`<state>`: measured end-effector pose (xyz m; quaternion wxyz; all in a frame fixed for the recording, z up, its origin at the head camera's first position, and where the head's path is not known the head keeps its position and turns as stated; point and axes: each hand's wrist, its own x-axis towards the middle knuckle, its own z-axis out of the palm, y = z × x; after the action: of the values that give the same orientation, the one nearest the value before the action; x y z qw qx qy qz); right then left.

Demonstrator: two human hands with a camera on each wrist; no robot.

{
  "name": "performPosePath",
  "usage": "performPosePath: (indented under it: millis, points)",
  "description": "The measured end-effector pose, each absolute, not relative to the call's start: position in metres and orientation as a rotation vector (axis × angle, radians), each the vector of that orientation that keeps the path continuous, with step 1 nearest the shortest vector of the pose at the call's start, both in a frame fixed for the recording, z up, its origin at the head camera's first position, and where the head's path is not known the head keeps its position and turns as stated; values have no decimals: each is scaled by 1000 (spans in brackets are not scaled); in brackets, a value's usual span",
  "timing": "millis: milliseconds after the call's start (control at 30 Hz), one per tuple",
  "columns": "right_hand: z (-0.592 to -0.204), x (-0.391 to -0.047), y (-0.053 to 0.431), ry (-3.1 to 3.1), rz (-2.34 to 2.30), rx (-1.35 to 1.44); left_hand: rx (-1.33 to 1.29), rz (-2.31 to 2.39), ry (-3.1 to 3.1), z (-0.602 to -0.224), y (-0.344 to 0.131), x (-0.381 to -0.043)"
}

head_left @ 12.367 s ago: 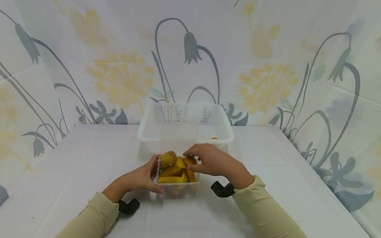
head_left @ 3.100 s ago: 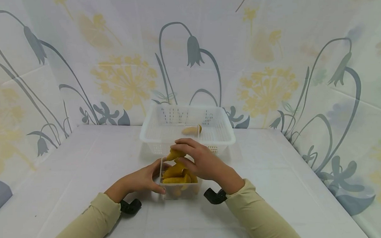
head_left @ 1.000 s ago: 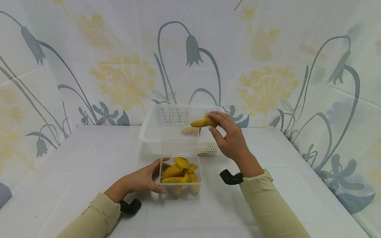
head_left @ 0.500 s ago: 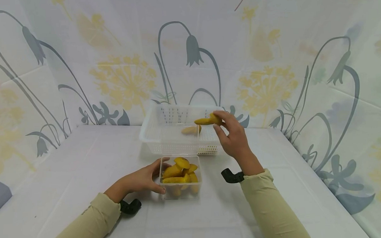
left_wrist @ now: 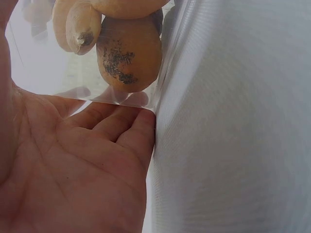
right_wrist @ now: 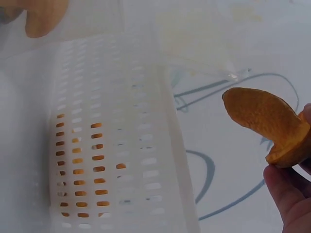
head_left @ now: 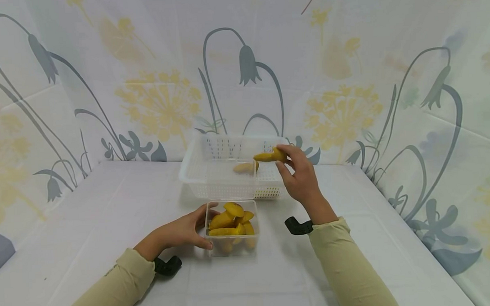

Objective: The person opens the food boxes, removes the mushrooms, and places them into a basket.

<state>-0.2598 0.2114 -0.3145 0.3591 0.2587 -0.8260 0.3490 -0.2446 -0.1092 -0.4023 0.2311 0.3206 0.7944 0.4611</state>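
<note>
Yellow mushroom (head_left: 265,157): moved from box (head_left: 238,250) to seemingly above basket (head_left: 212,147), far edge of desk (head_left: 149,192); unreleased, right hand (head_left: 300,180) pinching; left hand (head_left: 180,229) gripping box.

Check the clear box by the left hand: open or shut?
Open: the box has its clear lid raised at the back, before the white basket, leaving the yellow mushrooms uncovered.

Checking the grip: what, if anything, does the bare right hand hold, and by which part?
The right hand pinches a yellow, thick-stemmed mushroom by its cap, stem free.
</note>
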Motion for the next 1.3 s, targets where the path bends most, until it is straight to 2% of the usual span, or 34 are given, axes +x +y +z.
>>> performPosePath:
  millis: [767,1300]
  points:
    - [-340,-271,208,-2432,862,545,879,1279,2158,-403,-110,-246]
    - [-342,-271,206,-2535,773,531,878,1263,2178,-403,-109,-246]
